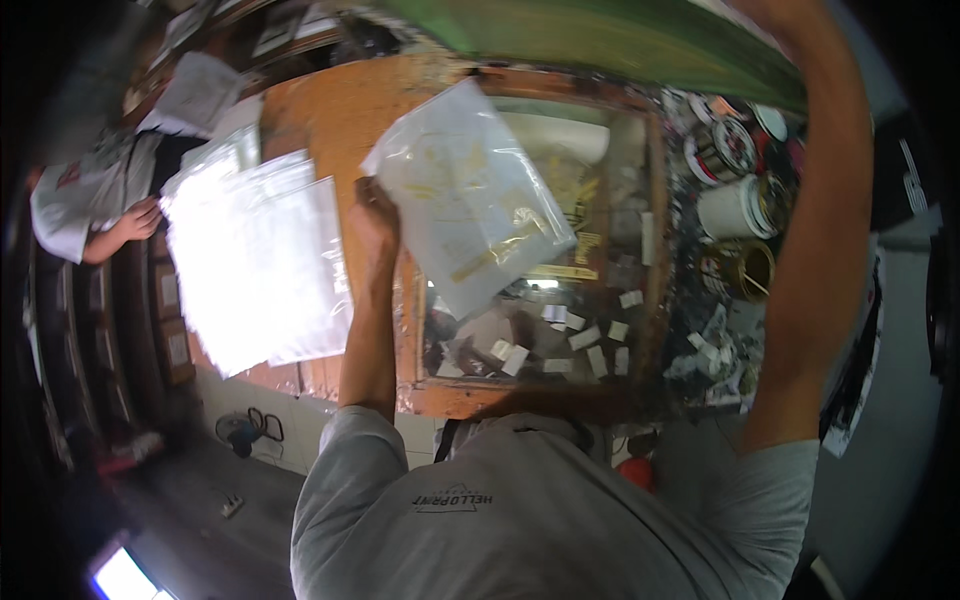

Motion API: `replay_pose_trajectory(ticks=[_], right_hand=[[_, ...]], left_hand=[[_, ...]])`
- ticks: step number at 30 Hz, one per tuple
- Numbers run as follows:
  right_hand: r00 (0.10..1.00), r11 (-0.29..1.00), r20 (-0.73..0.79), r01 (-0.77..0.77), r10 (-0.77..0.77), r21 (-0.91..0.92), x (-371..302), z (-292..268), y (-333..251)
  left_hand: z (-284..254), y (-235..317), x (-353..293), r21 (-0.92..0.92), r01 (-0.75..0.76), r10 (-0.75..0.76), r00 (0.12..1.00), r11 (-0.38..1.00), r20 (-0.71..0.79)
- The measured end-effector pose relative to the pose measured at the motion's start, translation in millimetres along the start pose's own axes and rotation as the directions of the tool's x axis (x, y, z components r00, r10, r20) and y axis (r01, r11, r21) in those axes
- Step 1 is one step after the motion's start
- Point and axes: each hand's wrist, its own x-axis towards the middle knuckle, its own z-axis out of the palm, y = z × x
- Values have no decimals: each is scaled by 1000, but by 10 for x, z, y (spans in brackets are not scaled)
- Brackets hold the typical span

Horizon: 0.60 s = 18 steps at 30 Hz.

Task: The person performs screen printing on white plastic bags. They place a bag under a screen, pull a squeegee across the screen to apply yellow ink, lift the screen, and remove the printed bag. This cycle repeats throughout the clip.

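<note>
My left hand (376, 218) is closed on the left edge of a translucent plastic bag (440, 165) with yellow print. The bag lies tilted over the glass panel (622, 180) of the wooden table (345, 110), where more yellow print shows beside it. My right arm reaches up to the top edge, beside a green framed screen (600, 45) raised over the far side of the table. My right hand (775, 12) is mostly cut off there, so its fingers are hidden.
A spread pile of shiny clear bags (260, 260) covers the table's left part. Another person's hand (142, 218) is by its far-left edge. Open paint cans (738, 270) and a white tub (728, 210) crowd the right side. Several white scraps (585, 338) show at the panel's near end.
</note>
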Motion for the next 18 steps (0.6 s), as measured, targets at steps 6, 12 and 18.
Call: replay_pose_trajectory(ticks=[6,12,18], right_hand=[[999,994,-47,4,1,107,-124,100,218],[991,964,32,-135,131,230,25,174,630],[1000,999,-9,2,-1,44,-191,60,33]], left_hand=[[-2035,-1175,464,353,305,-171,916,885,-363],[-1839,-1312,-1064,741,-214,-179,894,636,411],[-423,416,-1800,366,-362,106,820,857,562]])
